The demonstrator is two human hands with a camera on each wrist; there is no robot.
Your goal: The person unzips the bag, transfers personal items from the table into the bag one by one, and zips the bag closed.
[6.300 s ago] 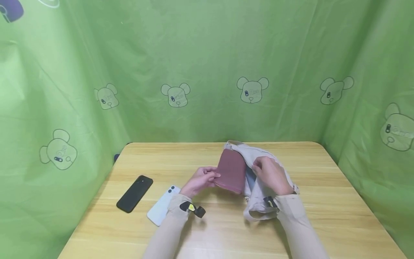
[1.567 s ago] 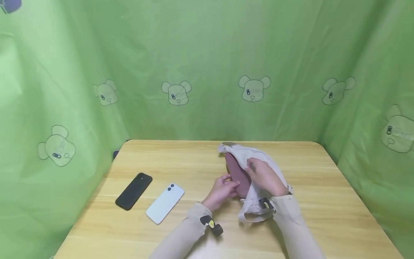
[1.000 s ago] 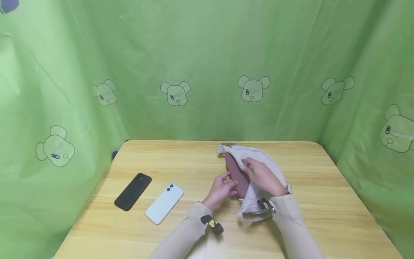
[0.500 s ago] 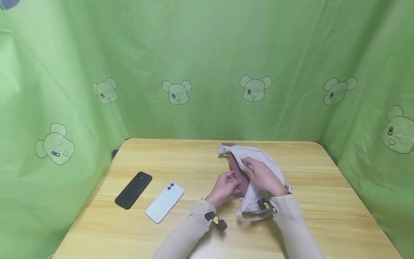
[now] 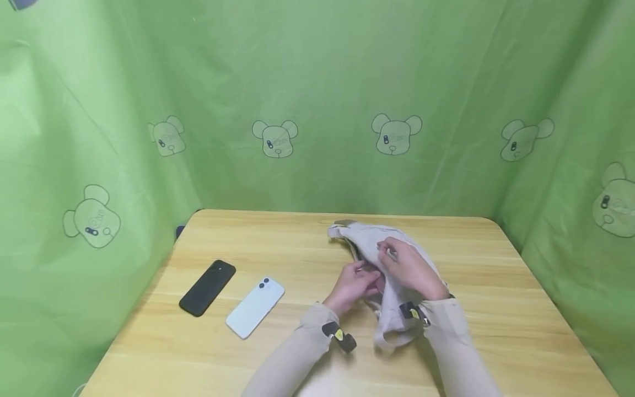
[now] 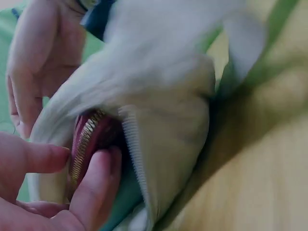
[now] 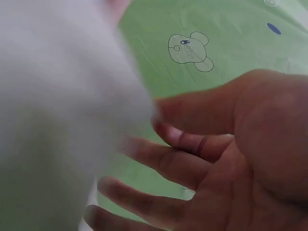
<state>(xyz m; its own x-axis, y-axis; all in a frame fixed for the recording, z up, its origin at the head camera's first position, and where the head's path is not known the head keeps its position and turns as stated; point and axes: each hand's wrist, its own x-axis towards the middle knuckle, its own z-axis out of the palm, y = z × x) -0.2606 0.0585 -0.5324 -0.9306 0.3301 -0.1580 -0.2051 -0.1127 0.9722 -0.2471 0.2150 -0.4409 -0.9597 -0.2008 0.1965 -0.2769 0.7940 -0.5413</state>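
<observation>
A pale grey cloth bag (image 5: 394,309) lies on the wooden table, its zippered mouth facing left. Inside that mouth sits a maroon zip wallet (image 6: 79,151); the head view shows only a small patch of it, while its gold zip is plain in the left wrist view. My left hand (image 5: 352,285) pinches the wallet's zip edge between thumb and finger, the fingertips within the bag opening. With thumb and index finger, my right hand (image 5: 413,269) pinches the bag's upper cloth; its other fingers (image 7: 144,199) are spread loosely in the right wrist view.
A black phone (image 5: 207,288) and a white phone (image 5: 255,307) lie on the left part of the table (image 5: 476,342). Green curtains (image 5: 327,165) with bear-head prints surround the table on three sides.
The wallet, largely outside the bag at first, has gone right into it and is now mostly hidden. My left hand has followed it rightward; the right hand keeps its hold on the cloth.
</observation>
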